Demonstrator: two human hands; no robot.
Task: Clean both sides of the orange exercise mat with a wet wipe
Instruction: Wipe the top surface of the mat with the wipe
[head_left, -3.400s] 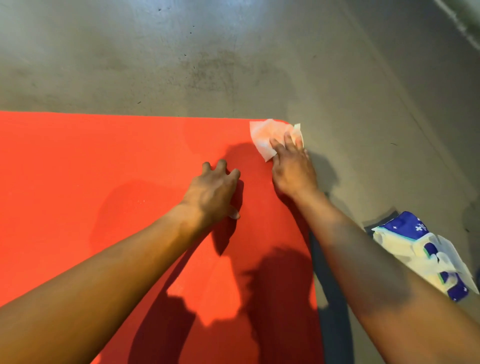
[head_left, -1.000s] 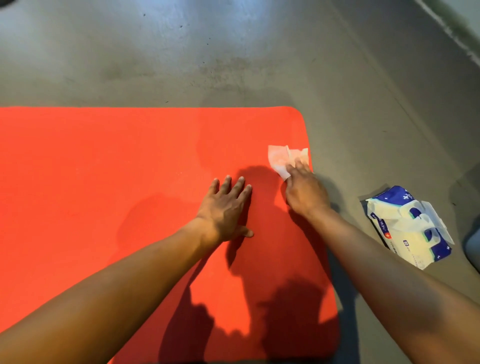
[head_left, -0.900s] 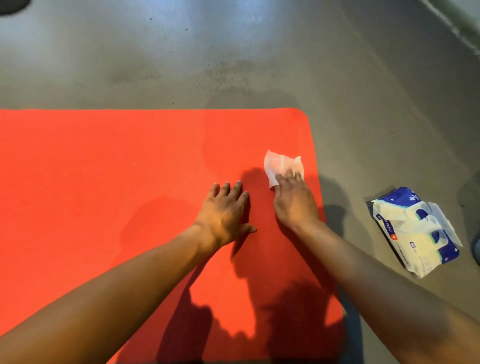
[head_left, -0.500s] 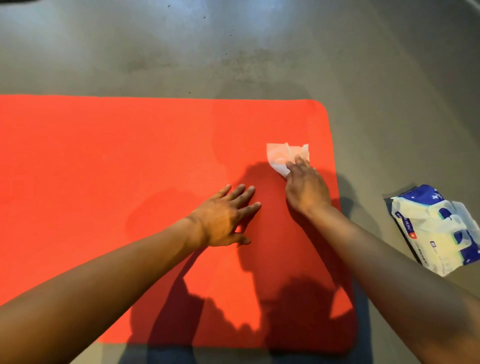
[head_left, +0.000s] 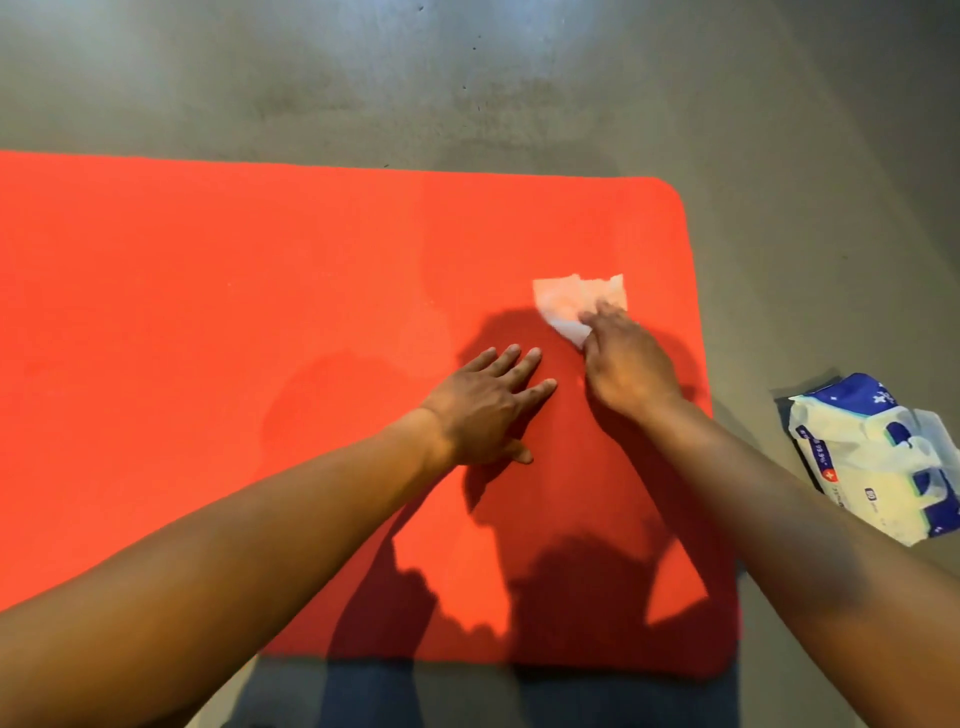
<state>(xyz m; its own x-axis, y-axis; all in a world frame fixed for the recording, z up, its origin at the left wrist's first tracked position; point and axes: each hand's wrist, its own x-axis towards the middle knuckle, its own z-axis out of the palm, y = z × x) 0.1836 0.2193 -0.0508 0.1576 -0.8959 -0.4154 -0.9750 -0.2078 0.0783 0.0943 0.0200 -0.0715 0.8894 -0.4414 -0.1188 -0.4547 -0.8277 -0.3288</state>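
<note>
Closest in, two bare forearms reach forward from the bottom corners, and their dark shadows fall across the near edge of the orange exercise mat, which lies flat on the grey floor. The mat runs off the left side of the view, and its right end, with rounded corners, is fully in sight. A little further out the left hand rests palm down on the mat. Its fingers are released, straight and slightly spread, grasping nothing, with the thumb tucked along the near side. Just to the right of it, and slightly further away, the right hand also sits on the mat near the right edge. Its fingers lie over the near part of the wet wipe and press it down on the surface. They are not visibly wrapped round it, and whether the thumb pinches the wipe's lower corner cannot be told. The wipe is a crumpled white sheet that sticks out beyond the fingertips, flat against the mat and well inside its border. Off the mat to the right, about level with the hands, a blue and white pack of wipes lies on the floor, apart from the mat's edge. Beyond the wipe the mat continues to its straight far edge, and past that there is only bare floor with dark specks and scuffs.
</note>
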